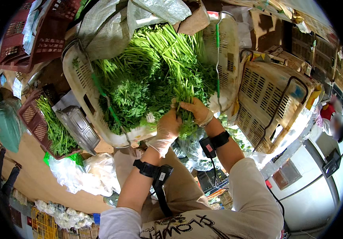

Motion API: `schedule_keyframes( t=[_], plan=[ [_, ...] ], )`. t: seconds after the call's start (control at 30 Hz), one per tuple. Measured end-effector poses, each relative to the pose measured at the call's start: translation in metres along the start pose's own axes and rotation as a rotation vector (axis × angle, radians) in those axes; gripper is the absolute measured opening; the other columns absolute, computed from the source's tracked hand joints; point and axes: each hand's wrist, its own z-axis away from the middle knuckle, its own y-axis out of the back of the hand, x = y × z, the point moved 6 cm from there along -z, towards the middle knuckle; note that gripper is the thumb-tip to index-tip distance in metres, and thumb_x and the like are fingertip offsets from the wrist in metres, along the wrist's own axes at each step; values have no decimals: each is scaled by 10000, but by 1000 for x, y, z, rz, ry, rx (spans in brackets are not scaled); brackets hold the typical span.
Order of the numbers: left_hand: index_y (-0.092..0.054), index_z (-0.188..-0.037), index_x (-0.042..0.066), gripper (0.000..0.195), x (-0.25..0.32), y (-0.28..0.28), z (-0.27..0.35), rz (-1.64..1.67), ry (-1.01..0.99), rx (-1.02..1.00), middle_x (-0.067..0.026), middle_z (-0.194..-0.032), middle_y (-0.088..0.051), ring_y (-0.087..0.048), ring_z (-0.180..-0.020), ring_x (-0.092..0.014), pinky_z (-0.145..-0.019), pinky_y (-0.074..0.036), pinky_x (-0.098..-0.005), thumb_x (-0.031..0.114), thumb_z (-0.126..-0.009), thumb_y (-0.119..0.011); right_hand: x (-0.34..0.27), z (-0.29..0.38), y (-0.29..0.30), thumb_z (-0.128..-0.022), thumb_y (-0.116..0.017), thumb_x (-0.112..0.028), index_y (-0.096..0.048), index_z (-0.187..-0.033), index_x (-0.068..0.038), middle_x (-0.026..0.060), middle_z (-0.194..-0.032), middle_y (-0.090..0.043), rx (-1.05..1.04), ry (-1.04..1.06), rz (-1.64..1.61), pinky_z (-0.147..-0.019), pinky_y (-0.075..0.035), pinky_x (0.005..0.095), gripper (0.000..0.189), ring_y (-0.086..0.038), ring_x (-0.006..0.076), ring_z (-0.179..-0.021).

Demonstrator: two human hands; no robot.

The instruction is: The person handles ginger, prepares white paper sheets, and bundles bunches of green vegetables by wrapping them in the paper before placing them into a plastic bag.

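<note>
My left hand (168,127) and my right hand (197,111), both in thin translucent gloves, are closed around a small bunch of feathery-leaved greens (187,92). Its cut stems point away from me and its leaves hang down between my wrists. Just beyond is a large off-white plastic crate (83,86) full of the same long-stemmed greens (159,44). At the far end the stems lie in a thick layer, with darker leaf clumps (129,97) nearer me. My palms hide part of the bunch.
Wire handles with green sleeves (217,56) rise along both crate sides. Woven sacking (105,33) drapes the far rim. Another slatted crate (261,101) leans at right. At left are a maroon crate of greens (55,128), a metal tray (80,127) and plastic bags (85,173). A person (331,116) is at far right.
</note>
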Motion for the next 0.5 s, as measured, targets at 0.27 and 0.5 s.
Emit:
schedule_keyframes(
  t=[0.27, 0.5],
  plan=[
    [-427, -1229, -5, 545, -2, 84, -19, 697, 231, -285, -187, -1211, -478, -507, -1046, -253, -920, -385, -345, 343, -821, -525, -3, 12, -2, -840, -557, -239, -530, -1040, 30, 39, -687, -547, -135, -163, -84, -536, -454, 285, 336, -527, 147, -581],
    [-595, -999, 36, 298, -1, 82, -46, 839, 182, -319, -40, -857, -595, -543, -722, -124, -658, -424, -262, 270, -884, -451, 11, 17, -27, -863, -514, -267, -524, -1027, 58, 47, -646, -542, -145, -300, -261, -478, -417, 247, 365, -477, 111, -502]
  ],
)
